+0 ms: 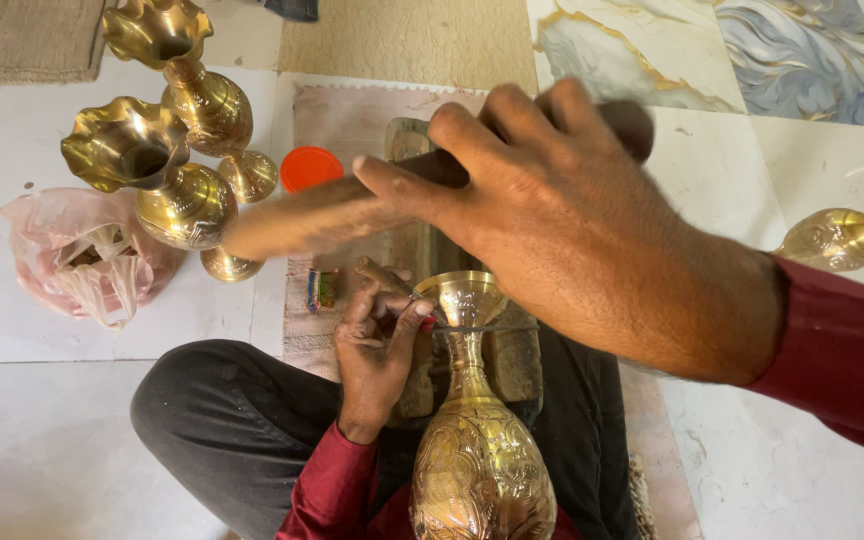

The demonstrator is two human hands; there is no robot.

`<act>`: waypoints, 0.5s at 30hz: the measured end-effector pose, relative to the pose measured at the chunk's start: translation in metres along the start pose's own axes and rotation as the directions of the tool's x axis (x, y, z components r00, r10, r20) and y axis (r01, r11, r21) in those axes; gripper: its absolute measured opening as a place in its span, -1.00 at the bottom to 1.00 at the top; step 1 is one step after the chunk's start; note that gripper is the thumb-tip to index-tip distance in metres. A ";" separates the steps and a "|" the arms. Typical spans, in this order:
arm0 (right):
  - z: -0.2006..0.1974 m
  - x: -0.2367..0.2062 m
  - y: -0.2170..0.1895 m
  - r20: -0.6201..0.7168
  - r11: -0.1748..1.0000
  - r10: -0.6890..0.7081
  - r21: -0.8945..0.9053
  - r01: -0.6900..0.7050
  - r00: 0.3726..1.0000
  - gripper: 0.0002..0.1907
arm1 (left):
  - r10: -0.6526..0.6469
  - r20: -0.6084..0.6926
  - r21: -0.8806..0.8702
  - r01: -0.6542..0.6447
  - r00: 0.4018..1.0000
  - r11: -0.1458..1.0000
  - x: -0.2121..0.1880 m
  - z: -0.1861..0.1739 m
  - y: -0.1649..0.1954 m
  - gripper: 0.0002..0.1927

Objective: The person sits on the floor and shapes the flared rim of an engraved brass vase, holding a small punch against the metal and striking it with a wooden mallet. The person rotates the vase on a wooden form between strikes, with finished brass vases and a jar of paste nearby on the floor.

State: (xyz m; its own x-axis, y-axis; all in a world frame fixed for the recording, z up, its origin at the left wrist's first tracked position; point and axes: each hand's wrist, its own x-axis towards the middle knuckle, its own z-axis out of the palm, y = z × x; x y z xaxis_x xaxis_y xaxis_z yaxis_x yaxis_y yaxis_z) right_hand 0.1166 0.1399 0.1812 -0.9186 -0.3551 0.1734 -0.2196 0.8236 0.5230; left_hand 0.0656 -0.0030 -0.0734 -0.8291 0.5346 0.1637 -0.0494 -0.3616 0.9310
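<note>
Nearest the camera, the right hand (572, 230) filled the centre of the frame, fingers clamped around a blurred wooden mallet (322, 215) that pointed toward the left. Below it, the left hand (377, 345) pinched a thin chisel (402, 285) against the flared rim of an engraved brass vase (477, 460), which lay at bottom centre across the person's lap, its neck resting on a wooden block (512, 355). Two more brass vases (177, 150) stood on the floor at upper left, beside a pink plastic bag (82, 250) and an orange lid (310, 167).
</note>
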 end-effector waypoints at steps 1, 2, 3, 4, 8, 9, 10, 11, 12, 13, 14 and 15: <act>0.001 -0.003 0.000 0.021 0.999 -0.017 -0.039 0.018 1.000 -0.31 | -0.009 0.000 0.004 0.009 1.000 1.000 -0.001 0.000 0.001 -0.60; 0.002 -0.007 0.000 0.040 0.996 -0.031 -0.078 0.034 0.999 -0.38 | -0.016 0.001 0.010 0.016 1.000 1.000 -0.002 0.000 0.002 -0.62; 0.002 -0.010 0.001 0.059 0.991 -0.044 -0.120 0.051 0.997 -0.44 | -0.020 0.003 0.015 0.020 1.000 1.000 -0.002 0.000 0.003 -0.65; 0.004 -0.011 0.001 0.039 0.997 -0.021 -0.068 0.024 0.999 -0.40 | -0.019 0.017 0.025 0.019 1.000 1.000 -0.002 -0.001 0.004 -0.64; 0.006 -0.017 0.002 0.054 0.998 0.008 -0.065 -0.005 0.998 -0.36 | -0.034 0.048 0.052 0.031 0.998 0.998 0.002 -0.003 0.007 -0.63; 0.005 -0.019 0.002 0.078 0.993 0.005 -0.116 0.004 0.997 -0.38 | -0.041 0.054 0.059 0.038 0.998 0.998 0.003 -0.003 0.007 -0.64; 0.005 -0.020 0.003 0.053 0.997 0.023 -0.072 -0.019 0.998 -0.35 | -0.027 0.057 0.061 0.024 0.998 0.998 0.004 -0.003 0.007 -0.63; 0.004 -0.022 0.003 0.030 0.999 0.040 -0.025 -0.039 0.999 -0.32 | -0.016 0.060 0.063 0.012 0.998 0.998 0.004 -0.004 0.007 -0.63; 0.003 -0.023 0.004 0.008 0.998 0.057 0.020 -0.057 0.998 -0.29 | -0.002 0.062 0.063 -0.002 0.998 0.998 0.005 -0.005 0.007 -0.62; 0.002 -0.025 0.005 0.029 0.999 0.042 -0.016 -0.042 0.999 -0.30 | 0.021 0.078 0.102 -0.029 0.997 0.994 0.006 -0.005 0.007 -0.69; -0.001 -0.029 0.006 0.052 0.999 0.029 -0.046 -0.027 0.998 -0.31 | 0.038 0.095 0.144 -0.052 0.995 0.988 0.006 -0.007 0.008 -0.76; -0.002 -0.032 0.007 0.075 0.997 0.016 -0.076 -0.011 0.997 -0.32 | 0.055 0.112 0.186 -0.075 0.992 0.980 0.007 -0.008 0.008 -0.82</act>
State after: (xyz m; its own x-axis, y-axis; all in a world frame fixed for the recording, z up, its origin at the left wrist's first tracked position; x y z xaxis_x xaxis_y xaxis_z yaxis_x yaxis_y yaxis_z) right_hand 0.1451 0.1556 0.1811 -0.9440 -0.3076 0.1191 -0.1844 0.7914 0.5828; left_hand 0.0549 -0.0087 -0.0670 -0.7630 0.5962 0.2498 0.1171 -0.2524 0.9605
